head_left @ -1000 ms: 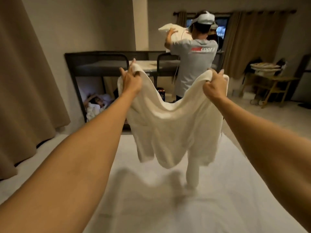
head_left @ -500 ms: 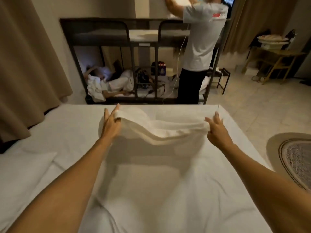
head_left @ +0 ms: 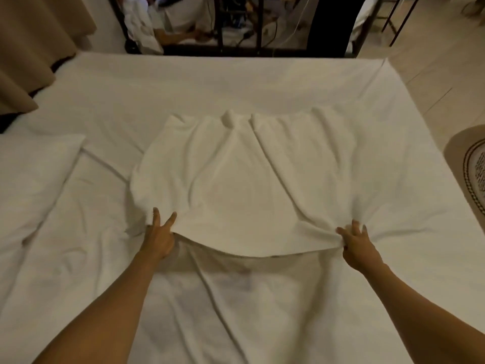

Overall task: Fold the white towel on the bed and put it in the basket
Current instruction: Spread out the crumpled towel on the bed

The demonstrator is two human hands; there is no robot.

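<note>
The white towel (head_left: 236,179) lies spread and wrinkled on the white bed (head_left: 262,82), its far edge bunched into small folds. My left hand (head_left: 158,237) grips the towel's near left corner, thumb under the cloth and two fingers on top. My right hand (head_left: 358,244) pinches the near right corner. The near edge between my hands hangs slightly off the sheet. The woven basket (head_left: 469,169) stands on the floor off the bed's right side, only partly in view.
A white pillow (head_left: 31,174) lies on the bed's left side. Beige curtains (head_left: 29,48) hang at the far left. Beyond the bed's far edge stands a dark bunk frame (head_left: 236,46) with a person lying low and another person's dark trouser legs (head_left: 328,24).
The towel was held up in the air, then lowered; now it lies flat on the bed. My hands have drawn back toward me, still holding its near corners. The view has tilted down.
</note>
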